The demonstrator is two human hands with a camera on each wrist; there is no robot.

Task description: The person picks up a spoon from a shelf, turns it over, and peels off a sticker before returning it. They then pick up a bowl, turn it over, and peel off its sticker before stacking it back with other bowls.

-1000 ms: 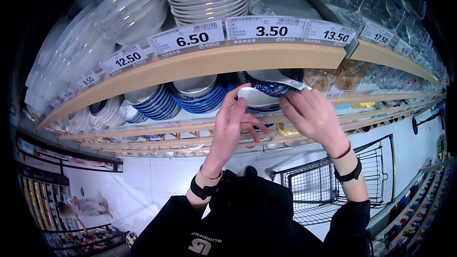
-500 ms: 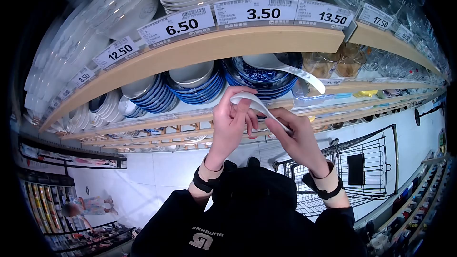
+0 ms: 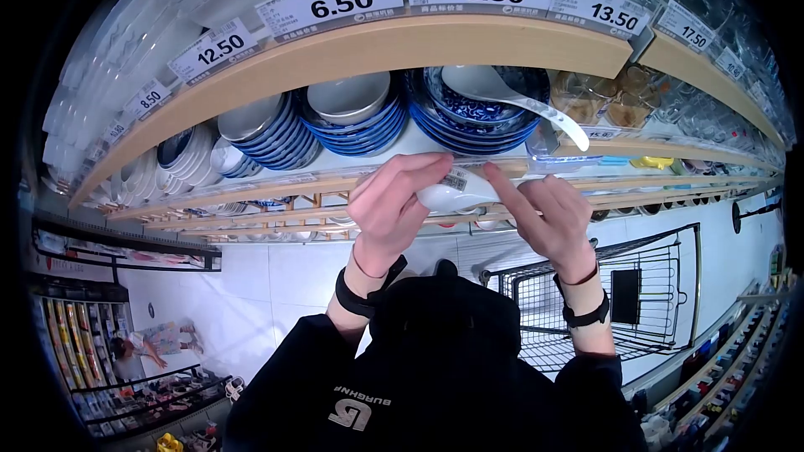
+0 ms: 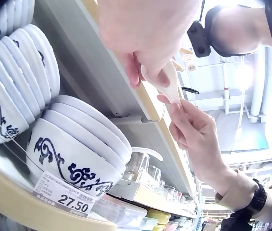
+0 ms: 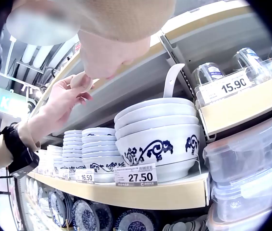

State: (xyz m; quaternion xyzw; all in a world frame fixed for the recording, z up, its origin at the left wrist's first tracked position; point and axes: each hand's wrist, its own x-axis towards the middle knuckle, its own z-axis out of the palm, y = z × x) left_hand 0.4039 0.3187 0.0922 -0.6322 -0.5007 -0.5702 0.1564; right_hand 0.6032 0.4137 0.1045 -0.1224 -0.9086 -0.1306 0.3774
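Observation:
Both hands hold a white ceramic soup spoon (image 3: 440,198) in front of the shelf, with a small barcode sticker (image 3: 456,179) facing up on it. My left hand (image 3: 387,199) grips the bowl end between thumb and fingers. Opposite it, my right hand (image 3: 548,216) has its index finger reaching along the spoon; in the left wrist view the right fingers (image 4: 178,110) pinch the handle. A larger white spoon (image 3: 477,84) lies across the top of the stacked blue-patterned bowls (image 3: 477,136) just beyond the hands.
Above runs a wooden shelf edge (image 3: 368,57) with price tags. More bowl stacks (image 3: 352,136) stand to the left; glasses (image 3: 624,100) stand to the right. A wire shopping cart (image 3: 670,285) is at the lower right. Another person (image 3: 159,343) is at the lower left.
The hands have drawn the spoon back from the bowls. The spoon has been turned over, passing edge-on half a second ago, and now shows its sticker.

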